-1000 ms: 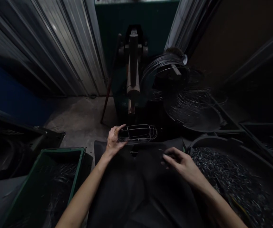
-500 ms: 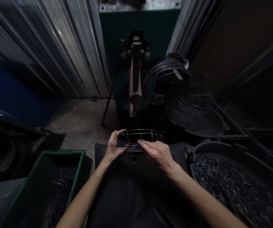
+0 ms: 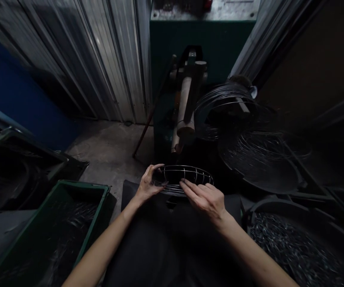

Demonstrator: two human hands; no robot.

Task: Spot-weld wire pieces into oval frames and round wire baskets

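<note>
A round wire frame (image 3: pixel 186 168), made of thin metal rings joined by short cross wires, is held over my lap. My left hand (image 3: pixel 149 183) grips its left end, thumb below and fingers above. At the right front, my right hand (image 3: pixel 204 195) is closed on the frame, its fingertips at the lower wires; whether a small piece sits in them is too dark to tell. Just beyond the frame is a machine with a thick cylindrical arm (image 3: pixel 185 103) pointing toward me.
A green crate (image 3: pixel 106 191) with thin metal pieces stands at the left. On the right, a black tub (image 3: pixel 282 205) holds many small metal pieces. Behind it are a dark round pan (image 3: pixel 267 187) and coiled wire (image 3: pixel 216 93). A thin rod (image 3: pixel 143 135) leans by the machine.
The view has shifted, so the machine and coils appear farther right. Both hands keep their hold on the wire frame, which looks slightly turned.
</note>
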